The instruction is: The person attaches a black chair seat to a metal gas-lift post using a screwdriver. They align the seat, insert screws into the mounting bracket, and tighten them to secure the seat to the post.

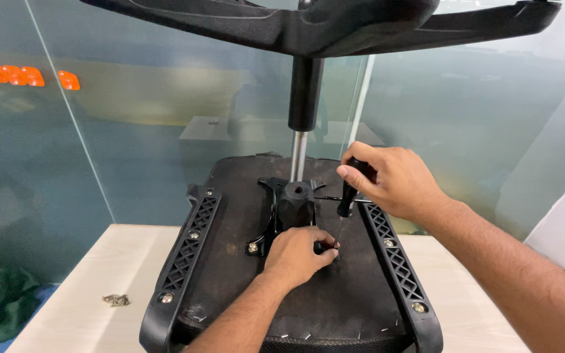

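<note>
Chair seat (243, 287) upturned on table (93, 287), loose screws (116, 300) left of it, glass wall (132, 111) behind

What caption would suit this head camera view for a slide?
Right hand holds a black-handled screwdriver upright over an upturned chair seat on a table, left hand at its tip.

We saw the chair seat underside (335, 287) in dull black fabric, dusted grey in patches. Its two side rails (188, 252) were glossy black with a diamond lattice pattern and silver bolt heads. The centre bracket (293, 206) was black; the gas-lift column (299, 153) was chrome below and black above, under a black star base (308, 26). The screwdriver (346, 199) had a black handle and a steel shaft. The worktop (93, 287) was pale wood grain, with small silver screws (117, 300). Orange stickers (8, 73) dotted the green-tinted glass wall (132, 131).
</note>
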